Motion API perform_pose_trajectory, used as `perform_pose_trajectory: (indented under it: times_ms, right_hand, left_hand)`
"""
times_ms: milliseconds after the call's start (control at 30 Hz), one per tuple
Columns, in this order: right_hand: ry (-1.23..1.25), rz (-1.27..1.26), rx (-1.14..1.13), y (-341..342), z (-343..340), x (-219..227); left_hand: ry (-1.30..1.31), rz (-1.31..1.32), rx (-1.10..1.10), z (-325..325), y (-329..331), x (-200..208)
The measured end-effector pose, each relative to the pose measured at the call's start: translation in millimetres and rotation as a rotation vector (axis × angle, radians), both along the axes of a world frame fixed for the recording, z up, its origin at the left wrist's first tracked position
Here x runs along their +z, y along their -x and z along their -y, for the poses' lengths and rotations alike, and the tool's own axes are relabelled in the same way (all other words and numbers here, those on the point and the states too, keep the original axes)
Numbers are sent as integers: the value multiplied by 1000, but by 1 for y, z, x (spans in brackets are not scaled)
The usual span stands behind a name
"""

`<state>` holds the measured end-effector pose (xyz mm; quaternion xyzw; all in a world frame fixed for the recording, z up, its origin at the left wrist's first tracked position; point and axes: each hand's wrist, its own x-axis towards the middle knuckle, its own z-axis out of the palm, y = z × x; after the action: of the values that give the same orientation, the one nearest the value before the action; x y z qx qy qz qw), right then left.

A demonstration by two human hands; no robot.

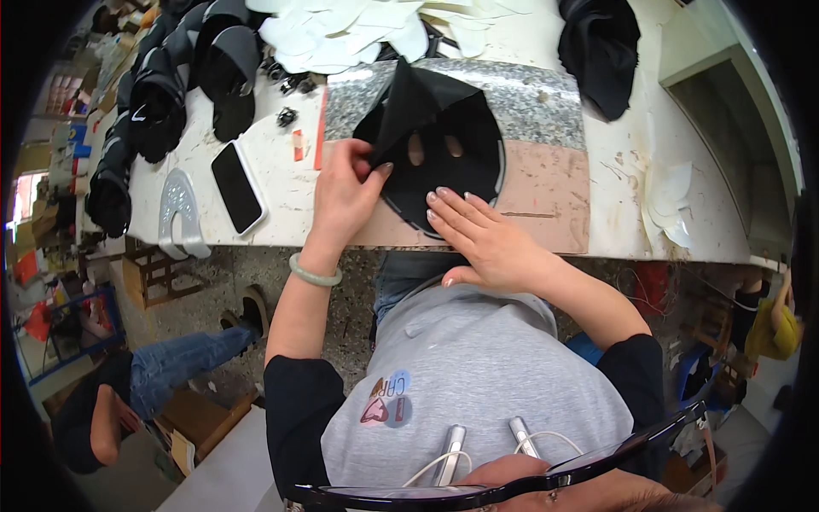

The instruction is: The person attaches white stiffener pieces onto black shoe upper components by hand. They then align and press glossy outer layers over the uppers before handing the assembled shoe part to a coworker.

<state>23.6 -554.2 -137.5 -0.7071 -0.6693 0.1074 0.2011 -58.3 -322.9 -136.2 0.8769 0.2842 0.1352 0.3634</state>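
Above speckled flooring [229, 277], a white table [621, 175] bears black fabric [431, 177] on a board [550, 183].

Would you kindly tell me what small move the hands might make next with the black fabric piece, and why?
Probably the left hand should ease the raised peak down: it pinches the left edge of the black fabric piece, while the right hand lies flat on its lower part.
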Motion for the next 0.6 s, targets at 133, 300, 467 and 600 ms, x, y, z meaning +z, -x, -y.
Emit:
perform_pose_trajectory:
  times_ms: [133,300,467,600]
  right_hand:
    - [-111,-14,-130,-12,13,-6]
    - [-173,-161,-92,-38,8,-9]
    - [-182,-26,-163,-72,0,-5]
    - [-147,138,-185,-52,-3,-10]
  left_hand:
    - [-541,378,-237,45,18,2]
    - [-335,205,-487,83,28,-5]
    - [-450,107,-494,74,23,-1]
    - [-509,-27,-454,63,22,-5]
